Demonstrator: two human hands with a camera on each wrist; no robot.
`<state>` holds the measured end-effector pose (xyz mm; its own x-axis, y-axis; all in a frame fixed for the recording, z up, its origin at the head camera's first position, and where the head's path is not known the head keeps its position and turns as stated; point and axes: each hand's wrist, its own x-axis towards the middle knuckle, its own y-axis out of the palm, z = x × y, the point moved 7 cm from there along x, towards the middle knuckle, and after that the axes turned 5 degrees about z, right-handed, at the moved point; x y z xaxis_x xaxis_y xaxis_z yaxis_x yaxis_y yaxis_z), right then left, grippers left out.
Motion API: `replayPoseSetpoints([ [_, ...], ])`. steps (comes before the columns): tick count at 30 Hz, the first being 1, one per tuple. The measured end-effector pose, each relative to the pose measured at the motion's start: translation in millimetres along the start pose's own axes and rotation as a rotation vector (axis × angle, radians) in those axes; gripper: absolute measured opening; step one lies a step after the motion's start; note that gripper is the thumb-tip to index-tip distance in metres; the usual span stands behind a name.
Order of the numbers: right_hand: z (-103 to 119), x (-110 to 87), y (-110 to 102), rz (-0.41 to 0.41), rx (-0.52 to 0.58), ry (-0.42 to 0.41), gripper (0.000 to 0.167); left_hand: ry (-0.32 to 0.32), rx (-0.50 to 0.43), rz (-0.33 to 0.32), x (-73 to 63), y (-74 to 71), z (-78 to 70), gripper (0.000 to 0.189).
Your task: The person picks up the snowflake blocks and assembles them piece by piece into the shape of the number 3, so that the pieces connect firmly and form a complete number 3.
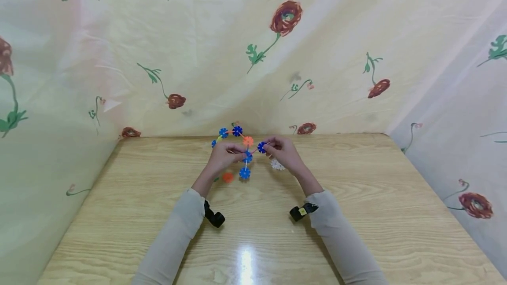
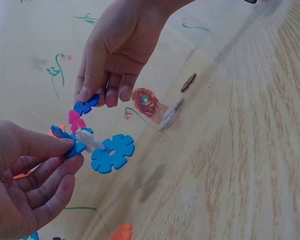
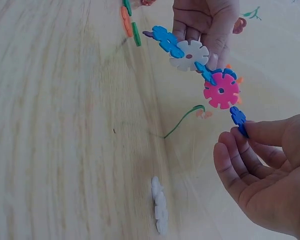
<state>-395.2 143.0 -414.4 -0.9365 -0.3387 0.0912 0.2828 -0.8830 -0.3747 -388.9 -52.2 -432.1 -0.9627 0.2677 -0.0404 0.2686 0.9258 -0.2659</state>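
A chain of notched plastic snowflake discs hangs between my hands above the table. My left hand [image 1: 225, 158] pinches a light blue disc [image 1: 247, 157] in the chain. My right hand [image 3: 270, 175] pinches a dark blue disc [image 3: 238, 121] between thumb and fingers. That disc meets the edge of a pink disc [image 3: 221, 90], which joins the chain at the left hand. A white disc [image 3: 189, 55] and another light blue disc [image 2: 113, 153] branch off below. Beyond the left hand, the chain curves through an orange disc [image 1: 248, 141] and a dark blue one [image 1: 237, 131].
White discs [image 1: 277, 165] lie on the wooden table [image 1: 356, 214] below the right hand. An orange disc [image 1: 227, 177] and green pieces [image 3: 136, 34] lie to the left. A brown disc [image 2: 188, 82] shows beyond the white ones. Flowered cloth [image 1: 222, 56] hangs behind the table.
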Motion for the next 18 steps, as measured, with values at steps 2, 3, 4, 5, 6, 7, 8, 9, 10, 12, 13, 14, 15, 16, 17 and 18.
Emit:
replayPoseSetpoints([
  [2, 0.3, -0.1, 0.7, 0.001, -0.005, -0.007, 0.020, 0.005, -0.002, 0.002, -0.9, 0.4, -0.4, 0.014],
  [3, -0.1, -0.1, 0.9, -0.001, -0.006, -0.007, 0.020, 0.006, -0.003, 0.003, -1.1, 0.7, -0.3, 0.014],
  [4, 0.3, -0.5, 1.2, -0.002, -0.012, -0.012, 0.021, 0.005, -0.004, 0.005, -1.4, 1.1, -0.2, 0.013],
  [5, 0.4, -0.7, 1.3, -0.004, -0.013, -0.014, 0.021, 0.006, -0.005, 0.006, -1.4, 1.4, -0.1, 0.013],
  [6, 0.6, -0.9, 1.6, -0.006, -0.014, -0.015, 0.021, 0.009, -0.003, 0.008, -1.8, 1.9, -0.4, 0.013],
  [7, 0.8, -1.1, 1.9, -0.008, -0.011, -0.018, 0.021, 0.009, -0.005, 0.010, -2.3, 2.3, -0.6, 0.013],
  [8, 0.8, -1.1, 2.1, -0.010, -0.010, -0.019, 0.021, 0.009, -0.006, 0.011, -2.4, 2.8, -0.5, 0.012],
  [9, 0.6, -1.0, 2.4, -0.010, -0.010, -0.024, 0.020, 0.010, -0.002, 0.010, -2.4, 3.1, -0.6, 0.012],
  [10, 1.5, -1.3, 3.1, -0.006, -0.011, -0.030, 0.020, 0.010, 0.000, 0.009, -2.6, 3.4, -0.7, 0.012],
  [12, 1.2, -0.7, 4.2, -0.001, -0.009, -0.036, 0.020, 0.006, 0.001, 0.009, -3.1, 4.0, -0.8, 0.012],
  [13, 1.3, -0.5, 4.9, 0.004, -0.007, -0.040, 0.020, 0.002, -0.003, 0.008, -3.2, 4.1, -0.7, 0.013],
  [14, 1.5, -0.3, 5.5, 0.007, -0.010, -0.046, 0.020, 0.000, -0.004, 0.006, -3.1, 4.2, -0.5, 0.013],
  [15, 1.6, -0.1, 5.8, 0.009, -0.009, -0.047, 0.020, -0.002, -0.006, 0.007, -3.1, 4.4, -0.2, 0.013],
  [16, 2.2, -0.2, 5.9, 0.007, -0.010, -0.049, 0.019, -0.005, -0.010, 0.007, -3.1, 4.5, -0.2, 0.014],
  [17, 1.9, 0.1, 5.7, 0.004, -0.006, -0.046, 0.019, -0.008, -0.010, 0.008, -3.0, 4.6, -0.3, 0.015],
  [18, 2.1, -0.1, 5.3, 0.004, -0.002, -0.048, 0.020, -0.010, -0.010, 0.009, -2.9, 4.7, -0.5, 0.015],
])
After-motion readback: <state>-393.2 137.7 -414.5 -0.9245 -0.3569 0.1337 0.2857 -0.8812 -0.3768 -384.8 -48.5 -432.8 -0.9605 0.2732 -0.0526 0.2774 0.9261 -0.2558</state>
